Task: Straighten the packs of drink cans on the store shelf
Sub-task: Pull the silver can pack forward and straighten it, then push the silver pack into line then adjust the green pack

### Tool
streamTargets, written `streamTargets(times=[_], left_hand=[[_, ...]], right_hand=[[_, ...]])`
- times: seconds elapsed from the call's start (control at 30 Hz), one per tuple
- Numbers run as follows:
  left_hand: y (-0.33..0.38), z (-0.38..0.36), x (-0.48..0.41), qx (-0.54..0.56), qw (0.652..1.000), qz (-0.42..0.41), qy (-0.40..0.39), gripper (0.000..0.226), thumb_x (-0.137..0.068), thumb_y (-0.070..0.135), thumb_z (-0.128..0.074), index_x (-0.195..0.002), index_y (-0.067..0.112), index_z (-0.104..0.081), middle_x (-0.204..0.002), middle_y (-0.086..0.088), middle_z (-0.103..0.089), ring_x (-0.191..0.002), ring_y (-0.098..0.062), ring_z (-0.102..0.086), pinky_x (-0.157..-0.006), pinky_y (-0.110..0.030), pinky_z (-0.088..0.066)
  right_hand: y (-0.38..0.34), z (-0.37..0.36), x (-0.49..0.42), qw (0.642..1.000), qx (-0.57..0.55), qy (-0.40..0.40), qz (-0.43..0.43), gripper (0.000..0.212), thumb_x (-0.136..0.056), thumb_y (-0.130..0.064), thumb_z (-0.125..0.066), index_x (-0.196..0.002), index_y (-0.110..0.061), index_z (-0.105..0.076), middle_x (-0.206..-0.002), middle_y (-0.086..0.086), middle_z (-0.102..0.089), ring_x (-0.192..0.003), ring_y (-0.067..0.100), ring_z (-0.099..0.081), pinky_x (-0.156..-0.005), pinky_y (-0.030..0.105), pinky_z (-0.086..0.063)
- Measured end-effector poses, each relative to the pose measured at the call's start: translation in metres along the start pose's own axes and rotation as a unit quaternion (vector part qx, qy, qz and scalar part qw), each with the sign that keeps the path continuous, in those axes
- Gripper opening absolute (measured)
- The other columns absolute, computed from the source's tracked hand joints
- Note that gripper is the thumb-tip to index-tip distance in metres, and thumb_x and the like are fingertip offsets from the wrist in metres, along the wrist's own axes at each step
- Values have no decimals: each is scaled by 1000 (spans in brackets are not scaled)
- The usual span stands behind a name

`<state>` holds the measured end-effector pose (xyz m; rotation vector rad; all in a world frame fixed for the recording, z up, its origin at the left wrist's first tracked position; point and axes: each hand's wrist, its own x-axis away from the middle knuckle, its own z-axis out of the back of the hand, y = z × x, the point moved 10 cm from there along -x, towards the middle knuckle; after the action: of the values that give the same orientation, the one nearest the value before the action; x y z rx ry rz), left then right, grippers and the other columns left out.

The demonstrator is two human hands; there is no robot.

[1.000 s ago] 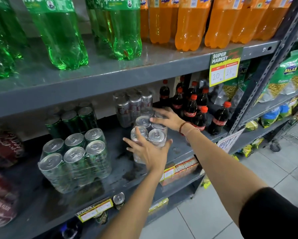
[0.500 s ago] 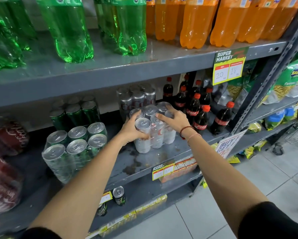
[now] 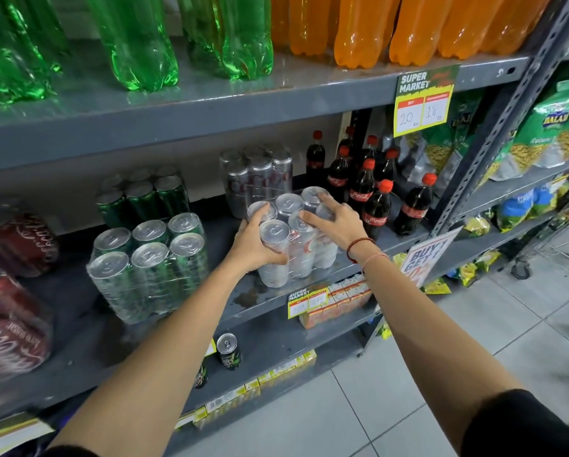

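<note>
A shrink-wrapped pack of silver cans [image 3: 288, 235] stands near the front edge of the middle shelf [image 3: 263, 296]. My left hand [image 3: 253, 245] grips its left front corner, thumb around the nearest can. My right hand [image 3: 334, 222] lies flat on the can tops at the pack's right side. To the left stands a wrapped pack of green cans [image 3: 149, 268], slightly askew. Behind are another green pack [image 3: 143, 197] and another silver pack [image 3: 256, 176]. Red can packs [image 3: 9, 311] lie at the far left.
Small cola bottles [image 3: 372, 196] crowd just right of the silver pack. Large green and orange bottles fill the shelf above [image 3: 210, 100]. Price tags hang from the shelf edges. A loose can [image 3: 228, 351] and small cartons sit on lower shelves. Snack bags fill the right rack; tiled floor below.
My left hand has moved from the pack's front to its left side. The silver pack has shifted back from the shelf edge and turned a little. The camera has drawn closer.
</note>
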<state>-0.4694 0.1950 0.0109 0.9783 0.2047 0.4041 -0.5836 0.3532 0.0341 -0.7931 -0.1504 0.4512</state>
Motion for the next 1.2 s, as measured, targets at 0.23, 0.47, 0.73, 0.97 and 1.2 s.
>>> streamTargets(times=[0.23,0.47,0.73,0.97,1.2], left_hand=[[4,-4,12,-18,1000,5,2,116,-49,19,-88,-144,37,-23,-148,-3,-32,-133,-23,-35,-105,-35,-35],[6,-5,16,-11,1000,7,5,113,-53,18,-87,-144,37,-23,-146,-3,-33,-133,-22,-33,-100,-33,-34],[12,-4,22,-8,1000,4,18,109,-56,15,-85,-144,35,-24,-145,-6,-31,-132,-24,-32,-96,-31,-33],[18,-5,26,-28,1000,6,6,111,-57,19,-85,-145,34,-19,-148,-9,-25,-134,-29,-30,-94,-32,-33],[36,53,52,-82,994,-56,44,108,-65,36,-82,-149,30,-14,-160,-8,2,-146,-23,-9,-114,-40,-19]], right_hand=[[5,2,9,1000,-14,7,-1,74,-75,-63,-62,-140,-35,-40,-122,11,-50,-114,32,-51,-95,36,-43],[8,3,10,999,-27,19,-1,74,-75,-63,-63,-139,-34,-42,-124,10,-51,-115,31,-51,-88,31,-39],[9,7,11,999,-22,38,-1,74,-73,-64,-63,-138,-34,-44,-126,8,-55,-116,28,-53,-85,29,-38],[12,3,10,1000,-18,24,-5,82,-66,-74,-58,-138,-37,-43,-123,8,-55,-112,28,-54,-84,33,-42],[-43,20,47,981,-50,173,67,79,-75,-70,-47,-140,-24,-41,-146,14,-32,-135,31,-31,-110,47,-32]])
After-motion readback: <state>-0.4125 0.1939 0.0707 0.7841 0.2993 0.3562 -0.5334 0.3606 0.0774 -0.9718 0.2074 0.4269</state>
